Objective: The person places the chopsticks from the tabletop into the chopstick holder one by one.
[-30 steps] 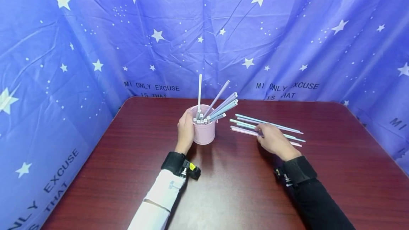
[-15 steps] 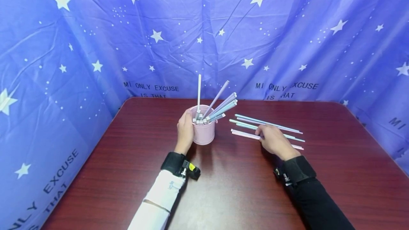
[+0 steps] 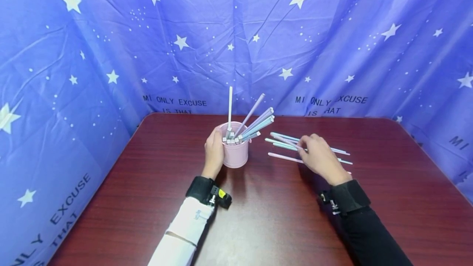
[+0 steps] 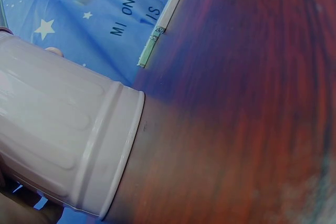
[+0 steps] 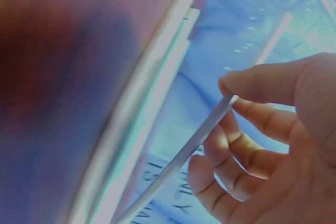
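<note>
My left hand (image 3: 214,151) holds the left side of a small pink bucket (image 3: 236,155), which stands upright on the table; its wall (image 4: 58,124) fills the left of the left wrist view. Several thin pastel sticks with square white ends lean out of it, among them a purple stick (image 3: 250,113) and a white stick (image 3: 230,108). My right hand (image 3: 319,155) pinches a pale purple stick (image 5: 197,137) between thumb and fingertips, raised at a slant over the others. Beneath it lie loose sticks, including a green stick (image 3: 282,142) and a pink stick (image 3: 284,157).
The dark red wooden table (image 3: 255,225) carries all of this. A blue star-printed curtain (image 3: 236,44) hangs close along its back and left edges. Loose sticks lie to the right of the bucket, partly hidden under my right hand.
My right hand has taken a stick from the near pink pair and moved up and slightly away with it, leaving one pink stick there. My left hand and the bucket have stayed put.
</note>
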Tool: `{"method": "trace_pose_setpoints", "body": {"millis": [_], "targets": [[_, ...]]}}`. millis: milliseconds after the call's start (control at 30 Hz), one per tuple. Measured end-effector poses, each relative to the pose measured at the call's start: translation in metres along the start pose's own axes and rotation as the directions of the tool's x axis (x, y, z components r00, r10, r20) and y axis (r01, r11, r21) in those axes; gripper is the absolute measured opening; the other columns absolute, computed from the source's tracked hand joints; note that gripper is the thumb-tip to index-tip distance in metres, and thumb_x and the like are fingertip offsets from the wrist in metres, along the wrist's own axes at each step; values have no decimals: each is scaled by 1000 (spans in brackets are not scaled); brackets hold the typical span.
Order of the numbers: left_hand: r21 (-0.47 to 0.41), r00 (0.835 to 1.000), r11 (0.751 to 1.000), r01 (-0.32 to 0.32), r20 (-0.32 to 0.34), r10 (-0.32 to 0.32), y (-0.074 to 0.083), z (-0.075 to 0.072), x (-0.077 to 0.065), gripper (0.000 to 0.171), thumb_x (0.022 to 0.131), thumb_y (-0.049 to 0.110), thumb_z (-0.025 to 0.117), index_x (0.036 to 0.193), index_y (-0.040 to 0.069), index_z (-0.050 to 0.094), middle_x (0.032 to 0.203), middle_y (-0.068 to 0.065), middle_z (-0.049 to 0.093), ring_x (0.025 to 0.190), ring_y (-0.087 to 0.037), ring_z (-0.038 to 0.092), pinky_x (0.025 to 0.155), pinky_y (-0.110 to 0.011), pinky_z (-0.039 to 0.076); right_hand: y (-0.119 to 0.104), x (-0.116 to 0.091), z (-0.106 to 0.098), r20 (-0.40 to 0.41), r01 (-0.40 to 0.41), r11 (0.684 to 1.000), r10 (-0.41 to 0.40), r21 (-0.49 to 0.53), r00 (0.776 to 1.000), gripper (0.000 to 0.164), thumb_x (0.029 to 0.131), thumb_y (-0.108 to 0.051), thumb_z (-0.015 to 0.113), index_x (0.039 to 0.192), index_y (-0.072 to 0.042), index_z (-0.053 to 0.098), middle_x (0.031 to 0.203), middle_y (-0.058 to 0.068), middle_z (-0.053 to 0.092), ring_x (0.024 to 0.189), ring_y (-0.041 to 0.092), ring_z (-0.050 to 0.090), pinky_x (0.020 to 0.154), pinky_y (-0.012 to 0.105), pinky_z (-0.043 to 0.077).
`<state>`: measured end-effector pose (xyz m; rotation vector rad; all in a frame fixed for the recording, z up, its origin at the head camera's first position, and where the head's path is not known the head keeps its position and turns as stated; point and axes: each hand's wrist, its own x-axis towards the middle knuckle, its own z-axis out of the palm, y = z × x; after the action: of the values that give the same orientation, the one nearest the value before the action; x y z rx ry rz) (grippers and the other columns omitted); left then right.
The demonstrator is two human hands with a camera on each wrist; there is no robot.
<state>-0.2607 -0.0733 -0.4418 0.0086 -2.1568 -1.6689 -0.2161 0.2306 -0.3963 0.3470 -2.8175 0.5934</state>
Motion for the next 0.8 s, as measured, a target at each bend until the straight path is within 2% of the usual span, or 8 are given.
{"method": "trace_pose_setpoints", "body": {"millis": [167, 300, 433, 567, 667, 733, 800], "targets": [[-30, 1000, 999, 10, 6, -10, 1, -1, 0, 46, 113, 30, 38, 134, 8, 74, 137, -15, 74, 132, -35, 67, 116, -54, 50, -19, -2, -21, -157, 25, 998, -15, 63, 987, 12, 99, -8, 67, 106, 0, 74, 103, 23, 66, 95, 38, 60, 83, 54, 49], [-25, 1000, 1000, 2, 4, -2, 0, -1, 0, 45, 113, 29, 39, 133, 9, 74, 137, -14, 75, 132, -34, 67, 116, -53, 50, -34, -4, -36, -279, 67, 989, -28, 129, 960, 10, 97, -5, 69, 105, -1, 74, 98, 18, 67, 87, 31, 61, 77, 41, 47], [-9, 1000, 1000, -8, 7, 8, 1, -1, 0, 46, 112, 27, 38, 134, 10, 74, 138, -13, 74, 131, -34, 68, 115, -54, 50, -48, -8, -50, -343, 90, 975, -14, 204, 939, 12, 96, -2, 67, 106, -2, 72, 96, 12, 68, 82, 21, 60, 74, 22, 43], [1, 1000, 1000, -6, 6, 6, 0, -1, 0, 46, 111, 28, 38, 134, 11, 74, 138, -13, 74, 131, -34, 68, 114, -54, 51, -59, -14, -61, -380, 97, 953, 20, 287, 925, 18, 97, -2, 65, 113, -4, 70, 93, 8, 70, 77, 9, 57, 68, 14, 40], [0, 1000, 1000, -5, 9, 5, 0, 0, 0, 47, 111, 29, 37, 135, 11, 74, 139, -12, 74, 131, -34, 68, 114, -53, 51, -67, -18, -66, -400, 126, 912, 45, 390, 916, 19, 100, -3, 65, 119, -3, 68, 96, 8, 72, 78, 0, 63, 70, 9, 48], [-2, 1000, 1000, -5, 12, 5, 0, 0, 0, 48, 111, 30, 37, 135, 11, 74, 139, -13, 74, 131, -34, 67, 114, -54, 51, -72, -20, -67, -411, 166, 866, 50, 472, 910, 20, 102, -3, 65, 122, 0, 67, 102, 6, 74, 83, -3, 69, 77, 8, 54], [8, 1000, 1000, -8, 2, 8, -16, 4, 6, 48, 111, 34, 38, 134, 16, 75, 138, -8, 75, 129, -30, 69, 113, -51, 52, -77, -22, -68, -426, 221, 811, 39, 542, 904, 20, 103, -1, 64, 123, 3, 66, 107, 6, 75, 88, 1, 74, 82, 12, 59]]}}
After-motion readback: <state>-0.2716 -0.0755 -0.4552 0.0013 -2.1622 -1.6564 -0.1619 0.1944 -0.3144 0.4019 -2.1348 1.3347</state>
